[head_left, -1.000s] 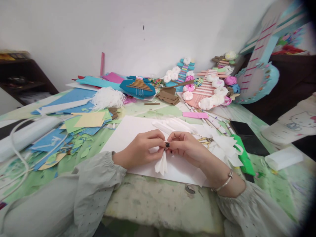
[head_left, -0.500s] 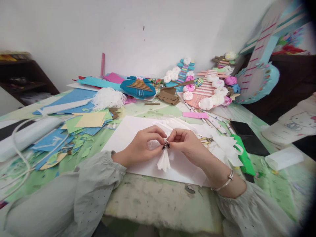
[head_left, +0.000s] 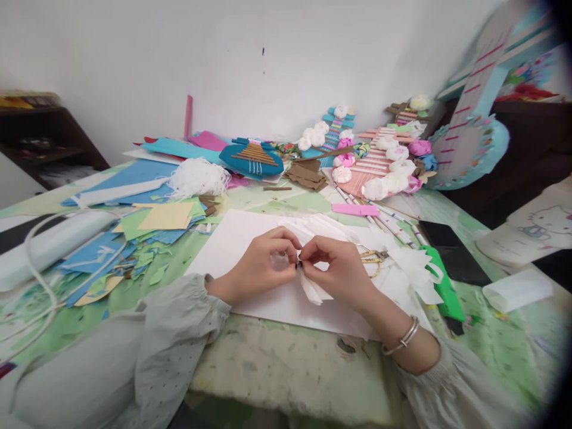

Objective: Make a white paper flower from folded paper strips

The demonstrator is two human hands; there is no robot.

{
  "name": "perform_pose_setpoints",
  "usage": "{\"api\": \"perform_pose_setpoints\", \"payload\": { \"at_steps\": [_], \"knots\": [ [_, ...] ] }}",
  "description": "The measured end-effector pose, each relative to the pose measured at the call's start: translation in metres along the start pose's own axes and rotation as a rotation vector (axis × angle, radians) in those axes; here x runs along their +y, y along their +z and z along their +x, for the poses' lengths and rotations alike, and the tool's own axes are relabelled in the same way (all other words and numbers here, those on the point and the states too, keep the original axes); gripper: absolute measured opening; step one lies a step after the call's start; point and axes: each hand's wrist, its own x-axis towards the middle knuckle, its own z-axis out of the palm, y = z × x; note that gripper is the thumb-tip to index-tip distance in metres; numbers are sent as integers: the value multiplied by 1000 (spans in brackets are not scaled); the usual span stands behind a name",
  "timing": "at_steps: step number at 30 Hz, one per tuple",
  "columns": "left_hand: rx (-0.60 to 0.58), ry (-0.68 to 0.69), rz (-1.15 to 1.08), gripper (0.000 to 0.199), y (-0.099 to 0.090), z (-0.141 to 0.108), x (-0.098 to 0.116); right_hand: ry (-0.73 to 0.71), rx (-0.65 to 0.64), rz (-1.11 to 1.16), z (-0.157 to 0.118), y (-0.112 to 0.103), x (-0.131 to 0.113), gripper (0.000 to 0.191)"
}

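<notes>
Both hands meet over a white sheet [head_left: 263,307] on the table. My left hand [head_left: 263,259] pinches the gathered top of a piece of white crepe paper [head_left: 315,291] between thumb and fingertips. My right hand [head_left: 337,268] is closed on the same gathered spot, its fingertips touching those of the left. The paper fans out in pleats below, partly hidden behind my right hand. Something small and dark shows at the pinch, too small to tell. More white crepe paper [head_left: 322,226] lies just beyond the hands. Gold-handled scissors [head_left: 373,256] rest to the right.
Coloured paper scraps [head_left: 165,215] and a ball of white string [head_left: 199,177] lie on the left. Paper-flower crafts [head_left: 388,164] stand at the back. A green tool [head_left: 447,286], a black phone [head_left: 453,250] and a white paper roll [head_left: 517,290] are on the right.
The pleated paper has swung from hanging straight down to slanting right, partly behind my right hand. My right hand has turned and closed over the gathered top. The left hand has barely moved.
</notes>
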Motion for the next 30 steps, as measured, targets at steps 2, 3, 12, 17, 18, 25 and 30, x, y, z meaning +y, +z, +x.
{"api": "perform_pose_setpoints", "payload": {
  "at_steps": [2, 3, 12, 17, 18, 25, 30],
  "knots": [
    [-1, 3, 6, 13, 0, 0, 0, -62, 7, -77, -1, 0, 0, 14],
    [-6, 6, 11, 12, -1, 0, -1, -78, 16, -101, -2, 0, 0, 14],
    [34, -10, 58, 16, -4, 3, -1, -98, 63, -106, -2, 0, 1, 13],
    [28, -14, 41, 17, -2, 3, -3, -106, 59, -98, -2, 0, 1, 13],
    [30, -16, 31, 17, -2, 3, -4, -107, 57, -95, -2, 0, 1, 13],
    [52, -82, -9, 14, -1, 3, -3, -112, 40, -105, -3, 1, 3, 12],
    [70, -69, -6, 12, -1, 2, -2, -118, 54, -99, -2, 2, 2, 12]
  ]
}}
